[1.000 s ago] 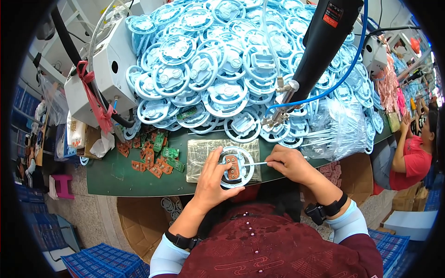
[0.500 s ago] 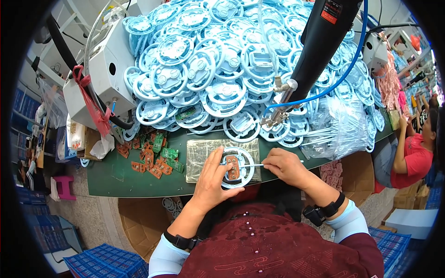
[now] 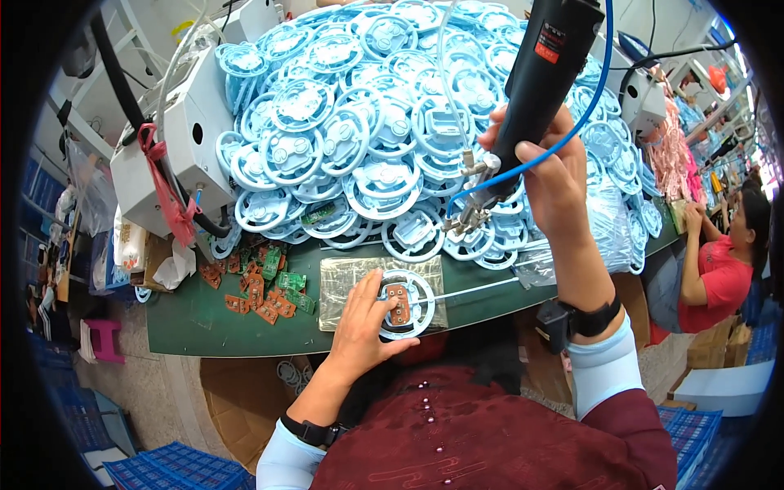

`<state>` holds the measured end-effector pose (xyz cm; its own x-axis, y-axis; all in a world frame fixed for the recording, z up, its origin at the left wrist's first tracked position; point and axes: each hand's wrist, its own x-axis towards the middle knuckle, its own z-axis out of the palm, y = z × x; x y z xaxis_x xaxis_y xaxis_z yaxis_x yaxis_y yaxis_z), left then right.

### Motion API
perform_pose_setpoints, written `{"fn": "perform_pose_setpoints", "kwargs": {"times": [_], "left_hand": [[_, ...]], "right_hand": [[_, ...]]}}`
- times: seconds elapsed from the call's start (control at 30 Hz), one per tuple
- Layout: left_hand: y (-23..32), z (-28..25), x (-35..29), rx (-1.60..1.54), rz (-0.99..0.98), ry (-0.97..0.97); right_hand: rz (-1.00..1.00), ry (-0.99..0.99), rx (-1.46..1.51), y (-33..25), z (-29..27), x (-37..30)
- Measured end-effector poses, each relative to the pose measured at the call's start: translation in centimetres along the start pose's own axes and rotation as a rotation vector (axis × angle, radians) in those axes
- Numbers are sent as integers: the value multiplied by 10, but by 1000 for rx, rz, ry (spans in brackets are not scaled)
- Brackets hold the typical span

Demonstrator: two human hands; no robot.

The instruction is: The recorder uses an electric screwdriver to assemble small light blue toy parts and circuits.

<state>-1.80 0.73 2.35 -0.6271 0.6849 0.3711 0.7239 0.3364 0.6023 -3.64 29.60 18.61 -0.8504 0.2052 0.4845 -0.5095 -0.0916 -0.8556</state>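
A light blue toy steering wheel part [image 3: 430, 304] lies on a block wrapped in shiny film [image 3: 343, 275]. My left hand [image 3: 358, 331] holds it by its left side, with the thumb on a brown circuit board [image 3: 398, 305] in its middle. From the wheel's right side a thin pale rod [image 3: 482, 288] runs across the table. My right hand [image 3: 559, 180] is raised and wrapped round a black power screwdriver [image 3: 541, 77], just above its metal nozzle [image 3: 472, 216]. The screwdriver hangs tilted, its tip apart from the wheel.
A high heap of blue wheel parts [image 3: 339, 122] covers the back of the green table [image 3: 188, 327]. Loose circuit boards [image 3: 265, 286] lie to the left, near a grey metal box [image 3: 184, 122]. A blue hose [image 3: 603, 90] loops beside the screwdriver. A co-worker in red [image 3: 723, 269] sits at right.
My right hand has let go of the pale rod, risen up and right, and taken hold of the screwdriver. My left hand stays on the wheel part.
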Motion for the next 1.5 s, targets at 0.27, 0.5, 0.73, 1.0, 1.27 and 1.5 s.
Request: {"fn": "perform_pose_setpoints", "kwargs": {"times": [0.27,0.5,0.73,1.0,1.27,1.5], "left_hand": [[18,12,18,290,-15,66],[19,20,19,296,-30,84],[9,28,14,388,-19,107],[24,19,20,332,-23,146],[23,26,21,318,-70,158],[21,32,16,288,-80,188]], "right_hand": [[-155,-15,-193,-39,52,18],[-5,-23,-61,-33,79,-1],[-57,7,-111,-50,85,-3],[-234,9,-377,-85,61,19],[-121,-26,-216,-37,85,-14],[-94,-40,-189,-23,92,-20]]}}
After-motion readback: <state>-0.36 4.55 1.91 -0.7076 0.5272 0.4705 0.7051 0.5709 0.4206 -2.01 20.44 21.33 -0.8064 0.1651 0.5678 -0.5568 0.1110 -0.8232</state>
